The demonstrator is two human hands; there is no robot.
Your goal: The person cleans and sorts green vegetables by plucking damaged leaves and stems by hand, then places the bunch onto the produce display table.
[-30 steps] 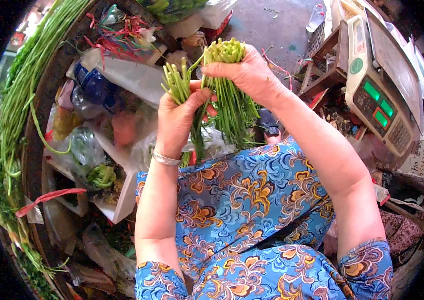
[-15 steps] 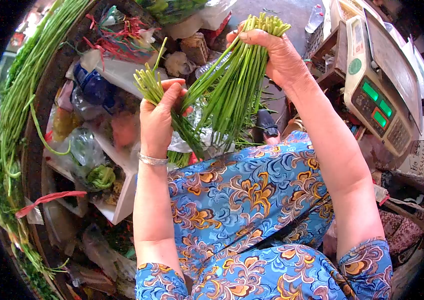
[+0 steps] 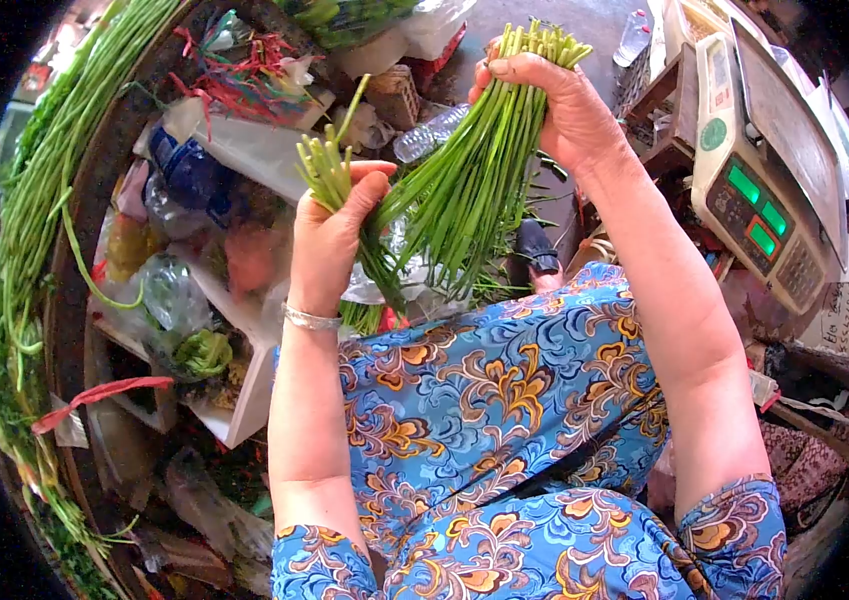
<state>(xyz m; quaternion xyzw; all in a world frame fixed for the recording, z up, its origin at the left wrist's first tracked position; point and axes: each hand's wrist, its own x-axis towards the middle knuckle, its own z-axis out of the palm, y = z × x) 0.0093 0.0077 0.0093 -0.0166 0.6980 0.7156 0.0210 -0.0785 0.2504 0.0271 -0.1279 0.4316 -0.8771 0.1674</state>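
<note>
The person is holding two bunches of thin green stems, one in each hand, so the step seems to be sorting the stems between the hands. The left hand (image 3: 332,225) has its fingers curled snugly around the small bunch (image 3: 324,170). One stem in it pokes up higher than the rest. The right hand (image 3: 576,112) has its fingers wrapped around the big bunch (image 3: 474,185), close to the cut ends. Both bunches have their cut ends up and their green tips hanging down, in front of the blue flowery clothes (image 3: 504,375). The tips of the big bunch fan out toward the left hand; I cannot tell if they touch it.

I think the next move calls for a firm but soft hold, as thin stems could slip out or bend. The poking stem may need a gentle push to make the ends level.
</note>
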